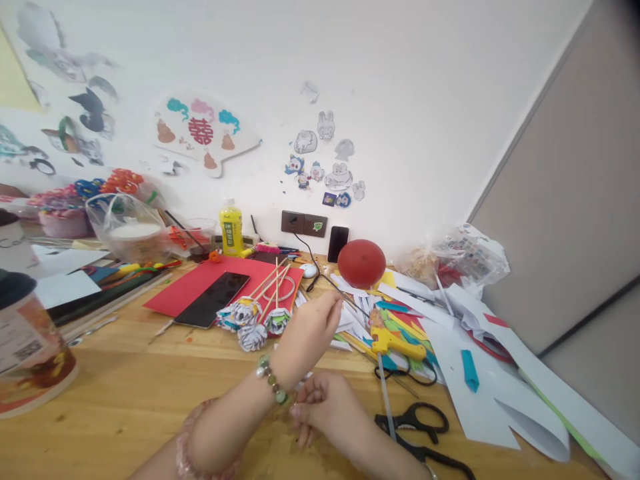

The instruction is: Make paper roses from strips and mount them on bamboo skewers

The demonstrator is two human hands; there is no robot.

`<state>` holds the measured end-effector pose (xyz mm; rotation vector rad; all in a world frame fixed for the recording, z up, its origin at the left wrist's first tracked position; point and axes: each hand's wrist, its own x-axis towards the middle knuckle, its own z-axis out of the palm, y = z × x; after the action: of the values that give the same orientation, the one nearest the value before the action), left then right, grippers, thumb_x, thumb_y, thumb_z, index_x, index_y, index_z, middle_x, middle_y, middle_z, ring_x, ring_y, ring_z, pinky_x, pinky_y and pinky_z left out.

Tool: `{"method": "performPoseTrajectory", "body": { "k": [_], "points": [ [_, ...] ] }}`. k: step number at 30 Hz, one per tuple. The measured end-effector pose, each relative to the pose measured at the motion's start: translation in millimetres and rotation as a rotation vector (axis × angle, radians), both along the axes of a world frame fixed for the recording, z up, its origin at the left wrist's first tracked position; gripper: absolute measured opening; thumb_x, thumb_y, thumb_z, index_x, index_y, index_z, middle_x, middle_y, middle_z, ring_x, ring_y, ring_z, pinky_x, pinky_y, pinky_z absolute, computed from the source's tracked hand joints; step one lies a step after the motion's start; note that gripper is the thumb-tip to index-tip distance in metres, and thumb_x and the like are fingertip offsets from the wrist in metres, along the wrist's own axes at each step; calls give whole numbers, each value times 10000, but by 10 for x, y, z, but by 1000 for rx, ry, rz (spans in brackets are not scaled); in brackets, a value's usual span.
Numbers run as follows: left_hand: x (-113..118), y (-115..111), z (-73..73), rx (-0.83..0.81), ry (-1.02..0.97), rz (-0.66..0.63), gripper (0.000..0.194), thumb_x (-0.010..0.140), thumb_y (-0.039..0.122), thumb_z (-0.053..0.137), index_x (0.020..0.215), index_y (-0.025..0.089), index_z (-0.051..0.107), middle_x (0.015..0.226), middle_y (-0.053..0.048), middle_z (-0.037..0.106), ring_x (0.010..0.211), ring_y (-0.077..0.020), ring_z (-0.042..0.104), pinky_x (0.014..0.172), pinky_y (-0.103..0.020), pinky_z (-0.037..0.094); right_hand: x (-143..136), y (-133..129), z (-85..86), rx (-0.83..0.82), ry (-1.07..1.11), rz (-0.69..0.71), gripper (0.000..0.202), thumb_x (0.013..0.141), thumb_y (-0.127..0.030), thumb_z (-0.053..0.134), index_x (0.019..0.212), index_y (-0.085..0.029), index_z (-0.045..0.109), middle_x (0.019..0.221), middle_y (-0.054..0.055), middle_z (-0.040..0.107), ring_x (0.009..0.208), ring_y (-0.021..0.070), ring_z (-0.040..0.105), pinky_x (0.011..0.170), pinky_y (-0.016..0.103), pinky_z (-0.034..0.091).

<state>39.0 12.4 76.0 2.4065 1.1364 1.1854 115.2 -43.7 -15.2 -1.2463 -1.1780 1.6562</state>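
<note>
My left hand (311,330) is raised over the middle of the table, its fingers closed together; whatever they hold is too small or hidden to name. Below and to its right, my right hand (323,407) has its fingers curled in a pinch, close to the bracelet on my left wrist. A bit of white shows between the two hands, too little to identify. Just left of my left hand lie several paper flowers (253,337) on wooden sticks. A yellow glue gun (397,343) lies to the right, above black-handled scissors (415,420).
A red sheet (175,293) with a dark tablet (214,300) lies left of centre. Behind stand a yellow bottle (231,228), a phone (338,245) and a red balloon (361,263). Paper scraps (475,400) cover the right side. A large cup (30,353) stands at left.
</note>
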Motion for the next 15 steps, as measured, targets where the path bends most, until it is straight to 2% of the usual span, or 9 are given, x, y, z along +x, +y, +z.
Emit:
{"method": "performPoseTrajectory", "body": {
  "k": [6,15],
  "points": [
    [-18,8,23,10,-22,4,190,884,202,392,824,194,573,655,-6,629,567,-153,577,548,-237,412,18,-48,64,24,-40,-2,414,481,-439,773,622,-153,509,468,-54,539,337,58,464,373,182,350],
    [-96,86,45,11,-98,51,179,878,220,410,781,199,560,538,55,505,472,-120,480,479,-206,355,50,-110,172,141,-94,21,274,575,-355,741,658,-141,590,522,-47,534,408,46,426,389,169,313]
  ]
}}
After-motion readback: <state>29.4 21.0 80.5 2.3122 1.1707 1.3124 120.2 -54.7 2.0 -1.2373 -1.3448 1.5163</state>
